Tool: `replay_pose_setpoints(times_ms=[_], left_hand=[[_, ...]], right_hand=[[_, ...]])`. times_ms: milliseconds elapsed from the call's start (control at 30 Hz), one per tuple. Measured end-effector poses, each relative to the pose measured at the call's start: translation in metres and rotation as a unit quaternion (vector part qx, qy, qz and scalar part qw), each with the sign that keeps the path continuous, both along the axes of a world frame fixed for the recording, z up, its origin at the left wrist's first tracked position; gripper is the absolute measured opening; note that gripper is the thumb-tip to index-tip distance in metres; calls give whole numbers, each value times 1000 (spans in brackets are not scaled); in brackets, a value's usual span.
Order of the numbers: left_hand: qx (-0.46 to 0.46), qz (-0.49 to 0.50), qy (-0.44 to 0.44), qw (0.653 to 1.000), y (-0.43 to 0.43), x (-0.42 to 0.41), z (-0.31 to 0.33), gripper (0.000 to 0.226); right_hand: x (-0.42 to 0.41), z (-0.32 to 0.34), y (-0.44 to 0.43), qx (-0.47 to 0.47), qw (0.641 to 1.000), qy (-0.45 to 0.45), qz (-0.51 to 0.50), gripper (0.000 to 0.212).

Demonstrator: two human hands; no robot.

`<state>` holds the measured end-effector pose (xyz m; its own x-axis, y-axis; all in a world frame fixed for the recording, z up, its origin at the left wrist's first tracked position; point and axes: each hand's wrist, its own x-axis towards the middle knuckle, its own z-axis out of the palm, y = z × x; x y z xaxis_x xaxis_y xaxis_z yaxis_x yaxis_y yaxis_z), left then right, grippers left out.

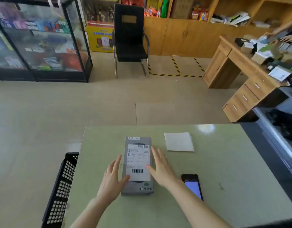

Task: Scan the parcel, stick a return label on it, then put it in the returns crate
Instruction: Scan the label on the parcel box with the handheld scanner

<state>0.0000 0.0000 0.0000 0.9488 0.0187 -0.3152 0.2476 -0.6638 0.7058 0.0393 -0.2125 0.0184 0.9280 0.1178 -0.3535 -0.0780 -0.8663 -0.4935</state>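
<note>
A grey flat parcel [137, 188] lies lengthwise on the pale green table [224, 162], with a white label [137, 162] carrying two barcodes across its top face. My left hand [111, 176] is at the parcel's left edge, fingers spread, thumb resting on the label's lower left corner. My right hand [160, 167] is at the right edge, fingers apart, thumb tip touching the label's right side. Neither hand grips anything. A black perforated crate [59, 191] stands on the floor against the table's left edge.
A black handheld device with a lit screen [192, 186] lies right of my right forearm. A white sheet [179, 141] lies on the table beyond it. A dark counter [276, 132] borders the table's right side. Another person's hands [285, 34] work at a wooden desk, far right.
</note>
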Motion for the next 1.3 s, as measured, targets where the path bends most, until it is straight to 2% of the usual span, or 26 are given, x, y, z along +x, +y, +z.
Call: replay_pose_setpoints(times_ms=[100, 233, 500, 600, 667, 767, 833, 967, 1200, 1300], left_hand=[[-29, -8, 27, 999, -7, -8, -11, 84], [-65, -10, 38, 997, -16, -20, -21, 78], [-50, 18, 6, 999, -38, -25, -26, 79], [-53, 29, 5, 998, -42, -26, -27, 78], [-53, 33, 8, 998, -43, -26, -28, 78], [-48, 28, 7, 998, -42, -24, -31, 77], [-47, 26, 8, 999, -41, -24, -33, 77], [-44, 26, 8, 999, -40, -24, -37, 78], [-27, 23, 11, 999, -41, -23, -38, 78], [-22, 22, 14, 999, -42, -22, -36, 78]], right_hand=[[-9, -13, 4, 9, 999, 42, -11, 76], [-29, -29, 10, 75, 995, 68, -23, 72], [-32, -38, -5, 100, 993, 45, -38, 60], [-38, -39, -24, 64, 994, 3, -87, 57], [-46, -44, -49, -5, 987, -29, -158, 59], [-62, -54, -94, -114, 957, 21, -267, 75], [-71, -59, -114, -142, 938, 76, -307, 90], [-76, -70, -128, -164, 923, 123, -326, 103], [-76, -78, -120, -123, 905, 95, -395, 83], [-77, -78, -120, -103, 897, 92, -420, 81]])
